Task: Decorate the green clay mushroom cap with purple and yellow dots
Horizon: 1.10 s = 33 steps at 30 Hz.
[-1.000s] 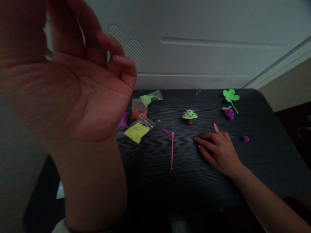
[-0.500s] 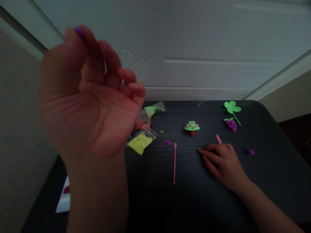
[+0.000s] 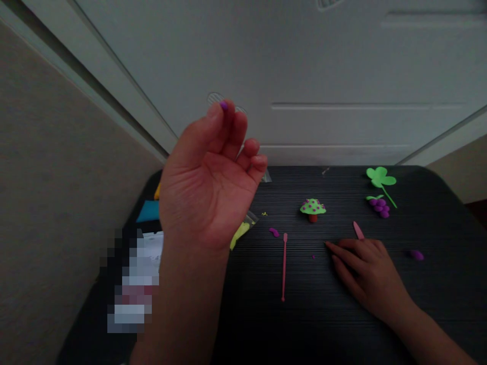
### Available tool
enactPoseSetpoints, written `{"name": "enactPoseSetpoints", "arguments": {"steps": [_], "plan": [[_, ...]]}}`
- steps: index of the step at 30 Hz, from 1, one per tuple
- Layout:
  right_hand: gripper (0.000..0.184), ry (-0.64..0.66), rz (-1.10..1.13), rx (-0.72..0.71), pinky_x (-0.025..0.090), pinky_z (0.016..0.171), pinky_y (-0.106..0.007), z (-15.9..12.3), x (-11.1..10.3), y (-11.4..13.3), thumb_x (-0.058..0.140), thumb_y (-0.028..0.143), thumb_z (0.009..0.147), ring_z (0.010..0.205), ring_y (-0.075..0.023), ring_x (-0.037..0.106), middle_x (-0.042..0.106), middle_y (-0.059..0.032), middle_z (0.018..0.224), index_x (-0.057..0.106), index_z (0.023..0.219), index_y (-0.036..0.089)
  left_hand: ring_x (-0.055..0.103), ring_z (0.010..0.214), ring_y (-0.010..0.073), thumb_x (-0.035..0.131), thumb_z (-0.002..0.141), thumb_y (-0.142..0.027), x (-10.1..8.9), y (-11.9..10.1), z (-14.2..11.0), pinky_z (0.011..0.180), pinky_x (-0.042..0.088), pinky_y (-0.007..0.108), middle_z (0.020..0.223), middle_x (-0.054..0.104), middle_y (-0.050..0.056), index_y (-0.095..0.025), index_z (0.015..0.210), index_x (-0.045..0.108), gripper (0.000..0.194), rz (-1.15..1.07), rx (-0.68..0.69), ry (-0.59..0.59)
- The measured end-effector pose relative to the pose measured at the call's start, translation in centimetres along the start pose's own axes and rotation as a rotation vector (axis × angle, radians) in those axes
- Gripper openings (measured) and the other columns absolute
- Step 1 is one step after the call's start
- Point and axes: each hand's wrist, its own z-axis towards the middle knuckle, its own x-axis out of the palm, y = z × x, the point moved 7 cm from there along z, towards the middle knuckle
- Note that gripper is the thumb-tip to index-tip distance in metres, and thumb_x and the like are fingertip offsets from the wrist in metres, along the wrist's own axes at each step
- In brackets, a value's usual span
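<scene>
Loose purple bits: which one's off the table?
The purple bit held by the left hand, between thumb and finger; the others lie on the black table.

The left hand [image 3: 213, 197] is bare, with fine creases across the palm, a full, rounded pad below the thumb [image 3: 201, 132] and blunt fingertips [image 3: 259, 161]. The right hand [image 3: 371, 268] is bare too, its fingers slender and tapering, its back smooth. Both forearms [image 3: 186, 309] are uncovered where they show.
</scene>
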Motion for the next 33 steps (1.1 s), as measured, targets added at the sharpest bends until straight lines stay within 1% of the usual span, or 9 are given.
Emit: {"name": "enactPoseSetpoints", "arguments": {"steps": [3, 6, 10, 12, 15, 19, 24, 29, 33], "plan": [[0.032, 0.023, 0.008, -0.014, 0.037, 0.076, -0.038, -0.06, 0.15, 0.13, 0.056, 0.024, 0.078, 0.084, -0.0173, 0.053, 0.059, -0.0040, 0.094, 0.057, 0.110, 0.027, 0.052, 0.064, 0.0067, 0.050, 0.081, -0.021, -0.06, -0.08, 0.00, 0.059, 0.041, 0.022, 0.073, 0.061, -0.004, -0.017, 0.077, 0.058, 0.009, -0.004, 0.006, -0.012], [0.033, 0.024, -0.012, 0.040, 0.037, 0.076, -0.037, -0.09, 0.08, -0.18, 0.055, 0.024, 0.079, 0.085, -0.0181, 0.053, 0.059, -0.0048, 0.094, 0.056, 0.111, 0.024, 0.053, 0.064, 0.0068, 0.052, 0.080, -0.021, -0.12, 0.02, 0.00, 0.060, 0.041, 0.021, 0.073, 0.061, -0.005, -0.018, 0.078, 0.058, 0.007, -0.003, 0.007, -0.012], [0.032, 0.054, 0.005, -0.007, 0.037, 0.076, -0.037, -0.07, 0.18, 0.24, 0.055, 0.024, 0.079, 0.083, -0.0172, 0.053, 0.059, -0.0040, 0.094, 0.056, 0.111, 0.026, 0.052, 0.065, 0.0073, 0.053, 0.079, -0.022, -0.09, 0.14, -0.02, 0.061, 0.041, 0.021, 0.074, 0.061, -0.005, -0.018, 0.080, 0.057, 0.006, 0.005, 0.000, 0.001], [0.032, 0.052, 0.008, -0.004, 0.037, 0.076, -0.037, -0.05, 0.18, 0.21, 0.054, 0.024, 0.079, 0.084, -0.0173, 0.053, 0.059, -0.0041, 0.094, 0.056, 0.111, 0.026, 0.051, 0.064, 0.0071, 0.052, 0.079, -0.022, -0.09, -0.03, -0.03, 0.060, 0.041, 0.021, 0.073, 0.060, -0.005, -0.018, 0.080, 0.056, 0.006, 0.009, 0.012, -0.004], [0.034, 0.024, -0.014, 0.043, 0.037, 0.074, -0.037, -0.03, 0.04, -0.16, 0.054, 0.025, 0.079, 0.084, -0.0184, 0.052, 0.059, -0.0055, 0.095, 0.055, 0.113, 0.024, 0.053, 0.065, 0.0079, 0.053, 0.079, -0.023, -0.33, -0.35, 0.00, 0.060, 0.041, 0.021, 0.072, 0.062, -0.004, -0.019, 0.076, 0.058, 0.007, 0.057, 0.028, -0.050], [0.032, 0.053, 0.000, -0.014, 0.037, 0.076, -0.037, -0.02, 0.24, 0.24, 0.054, 0.025, 0.079, 0.083, -0.0178, 0.053, 0.059, -0.0044, 0.095, 0.057, 0.111, 0.026, 0.056, 0.071, 0.0099, 0.055, 0.078, -0.025, -0.73, -0.49, 0.02, 0.060, 0.041, 0.020, 0.075, 0.063, -0.003, -0.021, 0.074, 0.060, 0.008, 0.120, 0.037, -0.111], [0.033, 0.021, -0.024, 0.065, 0.037, 0.073, -0.037, 0.00, -0.10, -0.30, 0.053, 0.026, 0.079, 0.085, -0.0195, 0.053, 0.059, -0.0058, 0.095, 0.056, 0.112, 0.023, 0.054, 0.064, 0.0073, 0.054, 0.079, -0.025, -0.30, -0.19, 0.10, 0.060, 0.041, 0.020, 0.073, 0.062, -0.005, -0.021, 0.075, 0.059, 0.007, 0.077, 0.009, -0.039], [0.032, 0.068, 0.011, -0.004, 0.037, 0.076, -0.038, -0.04, 0.24, 0.31, 0.054, 0.026, 0.079, 0.085, -0.0183, 0.053, 0.059, -0.0045, 0.096, 0.057, 0.111, 0.025, 0.054, 0.063, 0.0076, 0.052, 0.080, -0.025, -0.34, -0.27, 0.09, 0.060, 0.040, 0.021, 0.072, 0.063, -0.005, -0.021, 0.074, 0.058, 0.010, 0.089, 0.008, -0.052], [0.032, 0.013, 0.016, 0.072, 0.039, 0.073, -0.036, -0.12, -0.19, -0.43, 0.055, 0.026, 0.079, 0.086, -0.0190, 0.053, 0.059, -0.0053, 0.095, 0.057, 0.110, 0.023, 0.054, 0.064, 0.0045, 0.050, 0.083, -0.022, 0.24, -0.65, -0.16, 0.062, 0.039, 0.021, 0.069, 0.062, -0.007, -0.017, 0.076, 0.055, 0.010, 0.039, 0.046, 0.005]]}}
